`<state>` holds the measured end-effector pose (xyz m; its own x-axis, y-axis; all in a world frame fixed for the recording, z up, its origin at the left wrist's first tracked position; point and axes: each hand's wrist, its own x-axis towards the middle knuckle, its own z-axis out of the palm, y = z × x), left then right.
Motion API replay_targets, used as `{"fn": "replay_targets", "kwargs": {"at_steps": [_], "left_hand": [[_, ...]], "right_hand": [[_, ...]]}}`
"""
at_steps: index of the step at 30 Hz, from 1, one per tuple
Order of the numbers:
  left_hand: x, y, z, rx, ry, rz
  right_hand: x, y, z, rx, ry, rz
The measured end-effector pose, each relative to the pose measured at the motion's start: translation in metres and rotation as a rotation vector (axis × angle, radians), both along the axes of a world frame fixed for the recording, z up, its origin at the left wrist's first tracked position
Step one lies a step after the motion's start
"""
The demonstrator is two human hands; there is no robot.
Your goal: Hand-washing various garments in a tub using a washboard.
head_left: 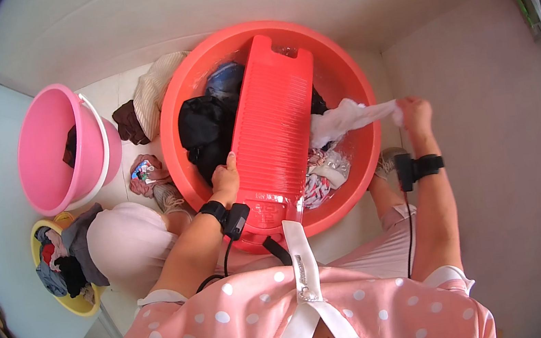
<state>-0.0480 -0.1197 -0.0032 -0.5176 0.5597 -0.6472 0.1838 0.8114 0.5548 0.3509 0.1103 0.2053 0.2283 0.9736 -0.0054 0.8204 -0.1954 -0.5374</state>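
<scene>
A red plastic washboard [270, 114] leans at a slant across a large red basin [347, 75]. My left hand [225, 179] is closed on the washboard's left edge, its thumb along the rim and its other fingers partly hidden. Out past the basin's right rim, my right hand [416, 114] grips one end of a white cloth [350, 120]. The cloth stretches taut from my fist back into the basin beside the board; I cannot make out what garment it is. Dark clothes [206, 126] lie wet left of the board, and a red-and-white patterned cloth [318, 186] lies right of it.
At the left stands a pink bucket [34, 161] with a white handle and a dark item inside. Below it is a yellow basket [86, 305] full of clothes. Striped beige cloth [159, 91], brown cloth [129, 123] and a crumpled mauve cloth [147, 176] lie on the floor. Walls enclose the back and right.
</scene>
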Motion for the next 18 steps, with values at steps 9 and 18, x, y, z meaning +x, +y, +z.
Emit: {"fn": "replay_targets", "kwargs": {"at_steps": [9, 18], "left_hand": [[-0.001, 0.000, -0.028, -0.055, -0.053, 0.012], [0.034, 0.005, 0.000, -0.111, -0.010, -0.011]], "right_hand": [[-0.073, 0.004, 0.217, 0.309, 0.486, 0.041], [-0.044, -0.022, 0.041, 0.144, 0.574, -0.112]]}}
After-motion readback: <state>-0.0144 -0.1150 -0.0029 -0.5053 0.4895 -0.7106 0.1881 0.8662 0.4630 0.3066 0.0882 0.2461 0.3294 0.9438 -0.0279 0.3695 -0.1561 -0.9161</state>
